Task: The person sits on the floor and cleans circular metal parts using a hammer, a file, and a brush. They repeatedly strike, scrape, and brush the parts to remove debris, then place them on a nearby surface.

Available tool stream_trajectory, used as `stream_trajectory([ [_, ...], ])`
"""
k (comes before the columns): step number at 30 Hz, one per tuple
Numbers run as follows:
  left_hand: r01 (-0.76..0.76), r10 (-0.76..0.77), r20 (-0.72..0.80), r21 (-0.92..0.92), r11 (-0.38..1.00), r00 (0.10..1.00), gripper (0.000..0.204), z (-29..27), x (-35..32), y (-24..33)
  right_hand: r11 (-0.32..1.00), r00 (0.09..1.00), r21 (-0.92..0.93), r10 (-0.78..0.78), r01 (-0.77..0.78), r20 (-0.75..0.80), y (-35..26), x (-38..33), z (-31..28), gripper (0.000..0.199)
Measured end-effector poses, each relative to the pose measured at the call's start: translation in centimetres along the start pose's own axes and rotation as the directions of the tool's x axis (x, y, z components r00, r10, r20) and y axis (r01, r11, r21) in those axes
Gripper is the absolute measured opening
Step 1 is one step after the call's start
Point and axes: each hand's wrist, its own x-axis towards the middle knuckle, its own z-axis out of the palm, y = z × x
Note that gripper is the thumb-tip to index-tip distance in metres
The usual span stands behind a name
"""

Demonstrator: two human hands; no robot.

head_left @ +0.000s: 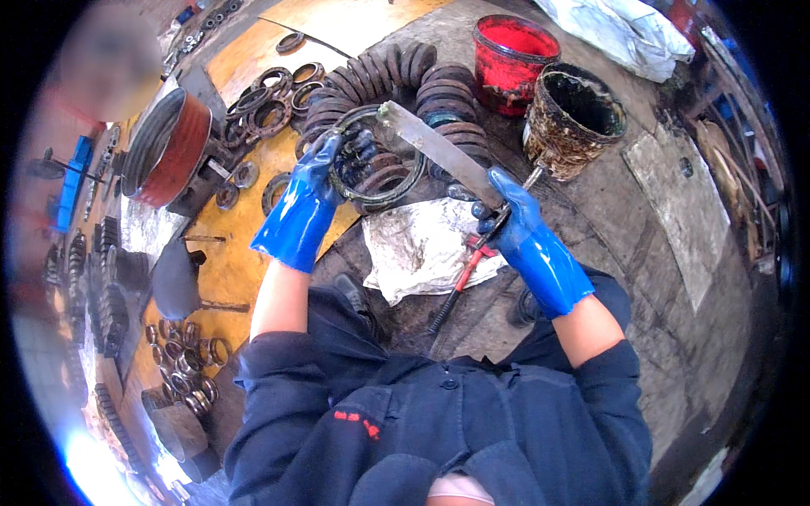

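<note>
My left hand (314, 173), in a blue rubber glove, is closed on the rim of a dark, greasy metal ring (413, 180) held upright in front of me. My gloved right hand (521, 212) grips a long flat metal scraper blade (439, 152). The blade slants up to the left, and its tip, with a dab of greenish grease, lies over the ring's upper edge. How the scraper's handle is shaped is mostly hidden by my fingers. Below the ring, a stained white cloth (413, 253) covers the floor, with a red-and-black hand tool (462, 282) lying partly over it.
Curved rows of dark rings (396, 72) stand beyond my hands. A red bucket (506, 55) and a grease-caked bucket (557, 139) are at the right. Loose rings (270, 118), a rusty drum (181, 143) and smaller rings (186, 363) occupy the left side. A blurred person (110, 67) is far left.
</note>
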Motion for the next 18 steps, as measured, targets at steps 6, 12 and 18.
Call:
stream_trajectory([
  [6,0.007,0.077,-0.101,0.645,0.764,0.992,0.035,2.9,-2.7,-0.2,0.973,0.987,-0.19,-0.105,0.127,0.121,-0.4,-1.5,-0.2,0.034],
  [12,0.009,0.098,-0.052,0.92,0.392,0.994,0.034,5.8,-3.9,-0.4,0.973,0.99,-0.184,0.142,-0.138,0.006,-2.6,-0.1,-0.8,0.035],
  [18,0.092,0.101,-0.152,0.891,0.445,0.983,0.034,2.1,-3.1,-2.2,0.969,0.923,-0.106,-0.247,0.225,-0.297,-8.5,7.0,-8.2,0.042],
])
